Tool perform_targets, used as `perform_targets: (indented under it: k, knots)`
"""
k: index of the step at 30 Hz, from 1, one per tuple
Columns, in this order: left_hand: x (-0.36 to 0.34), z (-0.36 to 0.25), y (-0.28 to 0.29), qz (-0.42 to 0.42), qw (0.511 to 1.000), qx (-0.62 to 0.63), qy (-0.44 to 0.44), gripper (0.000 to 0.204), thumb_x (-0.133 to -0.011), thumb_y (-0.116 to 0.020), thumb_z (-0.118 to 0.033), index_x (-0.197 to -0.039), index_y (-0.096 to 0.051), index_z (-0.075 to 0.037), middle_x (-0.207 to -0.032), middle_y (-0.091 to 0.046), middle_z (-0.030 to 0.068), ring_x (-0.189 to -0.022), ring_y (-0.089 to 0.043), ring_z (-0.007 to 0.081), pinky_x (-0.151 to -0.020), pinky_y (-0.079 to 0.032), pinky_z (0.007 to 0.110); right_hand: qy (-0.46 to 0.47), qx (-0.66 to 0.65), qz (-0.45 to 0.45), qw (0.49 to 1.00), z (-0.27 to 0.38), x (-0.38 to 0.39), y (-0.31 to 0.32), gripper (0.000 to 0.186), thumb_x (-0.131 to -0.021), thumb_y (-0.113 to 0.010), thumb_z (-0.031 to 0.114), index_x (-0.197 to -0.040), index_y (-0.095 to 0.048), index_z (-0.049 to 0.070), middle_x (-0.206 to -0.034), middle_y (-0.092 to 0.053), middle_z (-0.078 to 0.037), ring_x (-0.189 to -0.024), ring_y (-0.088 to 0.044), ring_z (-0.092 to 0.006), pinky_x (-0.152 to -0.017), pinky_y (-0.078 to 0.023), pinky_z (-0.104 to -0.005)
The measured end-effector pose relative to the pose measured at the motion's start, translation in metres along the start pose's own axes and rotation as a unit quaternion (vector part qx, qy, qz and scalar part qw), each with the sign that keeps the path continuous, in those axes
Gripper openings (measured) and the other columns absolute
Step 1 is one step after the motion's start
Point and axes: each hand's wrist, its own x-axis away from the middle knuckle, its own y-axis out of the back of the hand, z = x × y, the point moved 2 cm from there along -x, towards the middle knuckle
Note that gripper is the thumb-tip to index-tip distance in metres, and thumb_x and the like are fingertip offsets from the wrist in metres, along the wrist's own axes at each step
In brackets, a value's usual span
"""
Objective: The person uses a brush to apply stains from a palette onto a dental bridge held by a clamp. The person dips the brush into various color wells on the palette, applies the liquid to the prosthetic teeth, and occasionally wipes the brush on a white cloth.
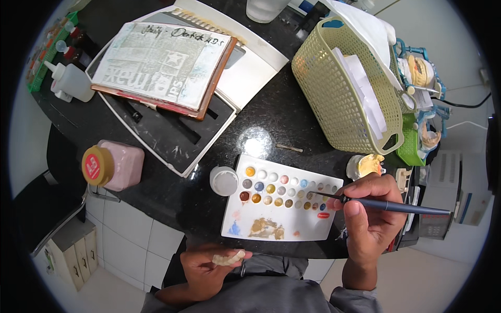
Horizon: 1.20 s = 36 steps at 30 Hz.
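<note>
My right hand (373,219) is closed around a thin dark-blue paintbrush (404,206). The brush's fine tip points left, over the right part of a white palette (312,229). Rows of small round wells in that palette hold yellow, brown, blue, pink and white pastes, and its lower part carries brown, blue and pink smears. Below the table's near edge, my left hand (201,274) pinches a cream-coloured dental bridge (228,258) shaped like a curved row of teeth. Whether the brush tip touches a well, I cannot tell.
A small white cup (224,180) stands at the palette's left. Plaster tooth model (364,166) sits behind my right hand, near a green basket (339,88) with papers. Farther left are a pink jar (125,164), a stained pad (162,68) on a dark tray, and a squeeze bottle (75,81).
</note>
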Motion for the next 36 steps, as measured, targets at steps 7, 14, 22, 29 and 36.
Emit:
perform_targets:
  k: [7, 14, 22, 29, 36]
  knots:
    - [-0.002, 0.006, 0.003, 0.005, 0.998, -0.049, -0.038, 0.023, -0.073, -0.071, 0.008, -0.093, -0.067, -0.001, -0.082, -0.069, 0.017, -0.075, -0.07, 0.0237, -0.064, -0.058, 0.029, 0.011, 0.113, -0.017, 0.993, -0.006, -0.001, 0.006, 0.01, -0.074, -0.062, -0.001, -0.08, -0.056, -0.005, -0.07, -0.062, -0.013, -0.064, -0.064, -0.0187, -0.06, -0.051, -0.0262]
    - [0.009, 0.012, 0.002, -0.077, 0.994, -0.07, -0.044, 0.016, -0.076, -0.071, 0.0, -0.086, -0.059, 0.001, -0.073, -0.064, 0.0133, -0.061, -0.067, 0.0218, -0.057, -0.056, 0.029, 0.052, 0.163, -0.004, 0.985, -0.012, 0.001, 0.013, 0.01, -0.072, -0.063, -0.001, -0.078, -0.056, -0.004, -0.07, -0.062, -0.014, -0.071, -0.068, -0.0249, -0.063, -0.053, -0.0293]
    - [0.02, 0.022, 0.008, -0.102, 0.99, -0.087, -0.053, 0.028, -0.078, -0.07, -0.003, -0.093, -0.046, -0.001, -0.073, -0.059, 0.0113, -0.058, -0.066, 0.0207, -0.057, -0.056, 0.029, 0.077, 0.225, 0.008, 0.971, -0.017, 0.004, 0.016, 0.012, -0.07, -0.064, -0.002, -0.079, -0.057, -0.004, -0.069, -0.063, -0.016, -0.07, -0.068, -0.0236, -0.062, -0.053, -0.0279]
    - [0.018, 0.021, 0.006, -0.102, 0.989, -0.081, -0.072, 0.027, -0.078, -0.07, -0.004, -0.092, -0.047, -0.002, -0.069, -0.062, 0.0109, -0.058, -0.066, 0.0196, -0.06, -0.055, 0.029, 0.073, 0.238, 0.014, 0.968, -0.017, 0.003, 0.015, 0.012, -0.07, -0.064, -0.002, -0.08, -0.058, -0.004, -0.069, -0.063, -0.015, -0.07, -0.068, -0.0235, -0.061, -0.053, -0.028]
    - [0.012, 0.016, 0.002, -0.095, 0.991, -0.064, -0.063, 0.02, -0.077, -0.07, -0.004, -0.087, -0.053, -0.001, -0.065, -0.064, 0.0117, -0.058, -0.066, 0.0201, -0.062, -0.055, 0.029, 0.059, 0.229, 0.01, 0.972, -0.019, 0.005, 0.015, 0.012, -0.072, -0.064, 0.0, -0.081, -0.057, -0.004, -0.073, -0.064, -0.017, -0.071, -0.068, -0.0235, -0.063, -0.053, -0.029]
